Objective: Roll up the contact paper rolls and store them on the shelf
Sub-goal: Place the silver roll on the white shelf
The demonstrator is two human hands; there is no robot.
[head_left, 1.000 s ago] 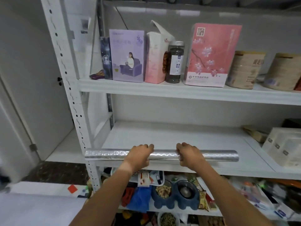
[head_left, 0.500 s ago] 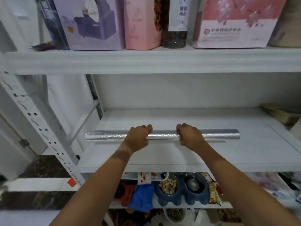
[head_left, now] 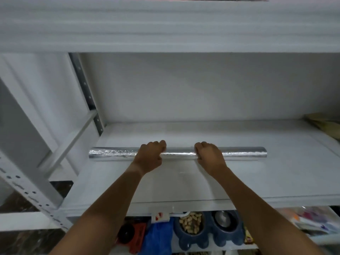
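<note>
Both hands on the silver roll, down on the middle shelf.

The left hand and right hand each curl round the contact paper roll near its middle, a gap between them. The roll lies crosswise on the white shelf, its ends sticking out past both fists. Below, a blue double pet bowl sits with feed in one side.

Left hand: bare, no ring, no glove | right hand: bare too, nothing worn | forearms: both uncovered, no sleeve showed | wrists: no watch, no band | fingers: plain, unadorned
</note>
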